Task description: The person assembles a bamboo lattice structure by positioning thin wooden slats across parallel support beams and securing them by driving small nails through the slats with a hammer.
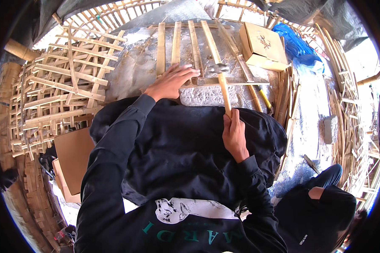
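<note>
My right hand [235, 135] is wrapped round the lower end of a hammer's pale wooden handle [225, 95]. The metal hammer head [218, 68] is above a crosswise bamboo strip [236, 82]; I cannot tell whether they touch. Fingers stretched out, my left hand [171, 82] lies over the near ends of the left slats, pressing on the frame. Several light bamboo slats [176, 44] run away from me, side by side, to a far crosspiece. Beneath the near strip is a rough pale block [207, 97], partly hidden by my dark clothing.
Bamboo lattice panels [67, 71] are piled at the left, with a brown cardboard box [74, 158] below. Far right are a closed carton [264, 46] and a blue plastic bag [297, 44]. A yellow-and-black handle [264, 98] lies near the frame. Another person [316, 211] sits at lower right.
</note>
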### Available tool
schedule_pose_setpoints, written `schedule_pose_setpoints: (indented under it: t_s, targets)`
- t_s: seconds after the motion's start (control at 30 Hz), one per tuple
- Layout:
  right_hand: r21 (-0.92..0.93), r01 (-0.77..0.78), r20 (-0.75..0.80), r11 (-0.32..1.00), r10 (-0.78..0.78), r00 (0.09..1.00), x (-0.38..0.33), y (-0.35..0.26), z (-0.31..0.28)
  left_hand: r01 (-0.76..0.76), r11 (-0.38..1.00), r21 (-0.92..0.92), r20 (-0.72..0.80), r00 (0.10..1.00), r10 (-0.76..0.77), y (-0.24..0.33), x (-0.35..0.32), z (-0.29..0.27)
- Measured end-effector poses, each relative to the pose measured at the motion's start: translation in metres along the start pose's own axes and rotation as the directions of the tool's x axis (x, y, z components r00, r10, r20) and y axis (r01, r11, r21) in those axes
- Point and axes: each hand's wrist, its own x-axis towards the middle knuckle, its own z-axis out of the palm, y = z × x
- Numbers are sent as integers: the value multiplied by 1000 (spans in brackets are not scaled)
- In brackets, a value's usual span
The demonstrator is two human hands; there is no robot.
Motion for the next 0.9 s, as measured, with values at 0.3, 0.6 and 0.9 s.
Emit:
schedule_pose_setpoints:
  t_s: [0.3, 0.6, 0.9]
  targets:
    - [-75, 38, 49, 996, -35, 998, -8, 3, 14, 32, 997, -72, -5, 999, -33, -8, 3, 7]
    - [-57, -33, 48, 998, 36, 998, -8, 7, 23, 2, 995, -96, -6, 1000, -2, -8, 4, 2]
    - [-132, -58, 118, 990, 73, 990, -13, 12, 26, -29, 991, -128, 14, 999, 31, -4, 10, -4]
